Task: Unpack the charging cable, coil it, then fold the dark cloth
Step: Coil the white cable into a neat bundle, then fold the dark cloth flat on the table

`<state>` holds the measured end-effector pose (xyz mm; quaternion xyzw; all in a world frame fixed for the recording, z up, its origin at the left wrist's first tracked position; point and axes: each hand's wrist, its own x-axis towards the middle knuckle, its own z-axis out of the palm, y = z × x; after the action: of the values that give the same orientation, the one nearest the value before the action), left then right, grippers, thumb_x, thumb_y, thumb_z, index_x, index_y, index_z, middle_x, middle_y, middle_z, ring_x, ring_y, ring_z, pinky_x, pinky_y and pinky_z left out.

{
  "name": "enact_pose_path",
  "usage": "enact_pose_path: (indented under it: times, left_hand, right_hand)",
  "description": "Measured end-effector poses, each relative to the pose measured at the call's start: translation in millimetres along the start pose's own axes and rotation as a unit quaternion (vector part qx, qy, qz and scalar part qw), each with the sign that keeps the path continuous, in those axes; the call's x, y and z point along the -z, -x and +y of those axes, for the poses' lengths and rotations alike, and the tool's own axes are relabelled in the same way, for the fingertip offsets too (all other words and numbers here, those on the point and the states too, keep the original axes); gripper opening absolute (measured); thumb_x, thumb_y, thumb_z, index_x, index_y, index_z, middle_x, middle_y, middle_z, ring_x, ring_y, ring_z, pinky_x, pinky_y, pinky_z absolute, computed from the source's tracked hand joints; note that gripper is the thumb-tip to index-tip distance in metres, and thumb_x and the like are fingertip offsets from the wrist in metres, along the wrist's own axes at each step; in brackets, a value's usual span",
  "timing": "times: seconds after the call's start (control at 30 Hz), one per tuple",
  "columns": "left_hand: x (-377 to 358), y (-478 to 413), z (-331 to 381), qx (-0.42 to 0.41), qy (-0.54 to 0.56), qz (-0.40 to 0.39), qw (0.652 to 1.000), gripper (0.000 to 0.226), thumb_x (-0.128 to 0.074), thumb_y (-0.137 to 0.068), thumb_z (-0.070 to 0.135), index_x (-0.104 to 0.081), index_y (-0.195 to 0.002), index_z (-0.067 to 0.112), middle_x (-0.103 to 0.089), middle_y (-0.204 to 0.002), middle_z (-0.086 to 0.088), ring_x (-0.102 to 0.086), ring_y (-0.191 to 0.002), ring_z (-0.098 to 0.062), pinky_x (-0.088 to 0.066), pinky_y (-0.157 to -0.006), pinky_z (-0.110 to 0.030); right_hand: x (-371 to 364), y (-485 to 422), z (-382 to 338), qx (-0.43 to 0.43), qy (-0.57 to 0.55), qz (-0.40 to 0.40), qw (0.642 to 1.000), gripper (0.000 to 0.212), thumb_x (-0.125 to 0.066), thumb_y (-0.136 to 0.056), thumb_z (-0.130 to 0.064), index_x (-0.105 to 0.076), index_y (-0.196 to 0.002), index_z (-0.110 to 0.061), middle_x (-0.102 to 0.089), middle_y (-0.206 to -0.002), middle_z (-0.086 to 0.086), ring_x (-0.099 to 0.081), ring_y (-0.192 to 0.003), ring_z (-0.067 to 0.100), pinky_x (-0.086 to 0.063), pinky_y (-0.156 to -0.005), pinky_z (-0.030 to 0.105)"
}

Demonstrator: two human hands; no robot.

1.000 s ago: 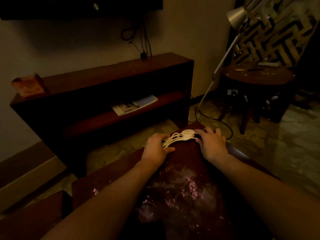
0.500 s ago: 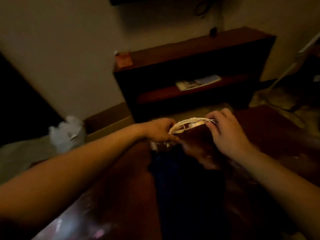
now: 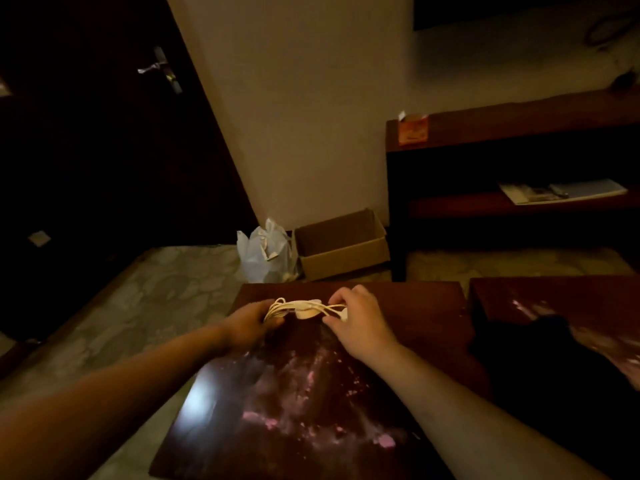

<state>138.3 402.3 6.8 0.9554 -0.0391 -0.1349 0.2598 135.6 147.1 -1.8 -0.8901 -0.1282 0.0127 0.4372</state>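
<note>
the coiling step looks nearly done: the white charging cable [image 3: 306,310], bundled in loops round a pale round puck, is held over the far end of the glossy dark red wooden table [image 3: 415,306]; whether it touches the wood i cannot tell. the left hand [image 3: 247,324] grips the looped end and the right hand [image 3: 360,322] pinches the plug end. next, i judge, it wants setting down back from the far edge, then a reach right to the crumpled dark cloth [image 3: 533,368] on the neighbouring dark wooden table [image 3: 571,292]. a gap separates the two tables.
</note>
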Motion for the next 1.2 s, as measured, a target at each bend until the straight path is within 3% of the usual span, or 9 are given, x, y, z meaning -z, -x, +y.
enact_pose_path:
  times: [0.1, 0.17, 0.33, 0.5, 0.57, 0.77, 0.97, 1.13, 1.2]
  left_hand:
    - [7, 1, -33, 0.023, 0.030, 0.064, 0.997, 0.015, -0.060, -0.101, 0.020, -0.059, -0.103, 0.035, -0.066, -0.090, 0.008, -0.061, -0.076, -0.001, -0.047, -0.066, -0.015]
    - [9, -7, -52, 0.037, 0.019, 0.073, 0.996, 0.010, -0.060, -0.101, 0.022, -0.057, -0.103, 0.031, -0.065, -0.096, 0.007, -0.063, -0.091, -0.012, -0.045, -0.075, -0.024]
    - [7, -18, -87, 0.070, -0.044, 0.056, 0.995, 0.015, -0.060, -0.100, 0.031, -0.046, -0.099, 0.027, -0.055, -0.104, -0.004, -0.056, -0.105, -0.028, -0.043, -0.087, -0.038]
    - [7, -26, -88, 0.083, -0.046, 0.090, 0.991, 0.038, -0.066, -0.085, 0.062, -0.044, -0.107, 0.041, -0.045, -0.114, 0.008, -0.044, -0.112, -0.019, -0.043, -0.097, -0.046]
    - [8, -26, -79, 0.073, -0.061, 0.113, 0.989, 0.045, -0.066, -0.082, 0.062, -0.043, -0.116, 0.043, -0.044, -0.121, 0.012, -0.041, -0.115, -0.017, -0.040, -0.097, -0.049]
    - [1, -8, -34, -0.070, -0.125, 0.151, 0.978, 0.059, -0.045, -0.070, 0.052, -0.045, -0.127, 0.037, -0.045, -0.128, 0.014, -0.040, -0.119, -0.015, -0.030, -0.094, -0.039]
    - [-38, -25, 58, -0.205, -0.125, 0.146, 0.960, 0.057, -0.055, -0.078, 0.043, -0.042, -0.132, 0.035, -0.044, -0.133, 0.012, -0.039, -0.121, -0.013, -0.033, -0.097, -0.038]
    - [-104, -35, 176, -0.308, -0.084, 0.073, 0.945, 0.054, -0.052, -0.088, 0.043, -0.035, -0.140, 0.038, -0.037, -0.143, 0.017, -0.030, -0.131, -0.005, -0.026, -0.108, -0.036]
    - [-127, -35, 200, -0.327, -0.095, 0.054, 0.939, 0.057, -0.049, -0.090, 0.046, -0.032, -0.144, 0.038, -0.034, -0.147, 0.017, -0.028, -0.135, -0.007, -0.026, -0.110, -0.037]
  right_hand:
    - [-32, -18, -20, -0.026, -0.007, -0.026, 0.999, 0.038, -0.082, -0.083, -0.025, -0.062, -0.115, -0.028, -0.046, -0.115, -0.010, -0.046, -0.118, 0.013, -0.042, -0.098, 0.027]
    - [-47, -32, -25, -0.036, 0.003, -0.032, 0.999, 0.045, -0.084, -0.080, -0.021, -0.062, -0.119, -0.028, -0.048, -0.119, -0.009, -0.045, -0.121, 0.014, -0.043, -0.102, 0.029]
    - [-77, -58, -27, -0.051, 0.062, -0.048, 0.996, 0.040, -0.082, -0.083, -0.019, -0.063, -0.117, -0.028, -0.050, -0.122, -0.007, -0.043, -0.124, 0.017, -0.043, -0.102, 0.033]
    - [-86, -70, -22, -0.053, 0.067, -0.014, 0.996, 0.039, -0.081, -0.084, -0.026, -0.061, -0.117, -0.029, -0.050, -0.122, -0.007, -0.044, -0.122, 0.016, -0.044, -0.101, 0.030]
    - [-87, -68, -20, -0.046, 0.083, -0.022, 0.995, 0.044, -0.081, -0.083, -0.031, -0.058, -0.121, -0.030, -0.050, -0.126, -0.007, -0.043, -0.123, 0.016, -0.044, -0.103, 0.033]
    - [-77, -45, -20, 0.046, 0.121, -0.078, 0.989, 0.053, -0.069, -0.092, -0.040, -0.048, -0.140, -0.031, -0.041, -0.138, -0.010, -0.039, -0.128, 0.015, -0.037, -0.112, 0.038]
    - [-1, -3, -2, 0.081, 0.179, -0.048, 0.979, 0.054, -0.062, -0.097, -0.028, -0.040, -0.146, -0.029, -0.033, -0.148, -0.010, -0.034, -0.137, 0.016, -0.034, -0.118, 0.037]
    - [101, 70, 57, -0.002, 0.250, 0.027, 0.968, 0.054, -0.061, -0.097, -0.029, -0.041, -0.148, -0.027, -0.033, -0.151, -0.008, -0.031, -0.141, 0.017, -0.031, -0.120, 0.036]
    - [123, 91, 76, -0.026, 0.263, 0.017, 0.964, 0.058, -0.060, -0.098, -0.036, -0.037, -0.151, -0.028, -0.029, -0.157, -0.008, -0.025, -0.148, 0.018, -0.026, -0.123, 0.037]
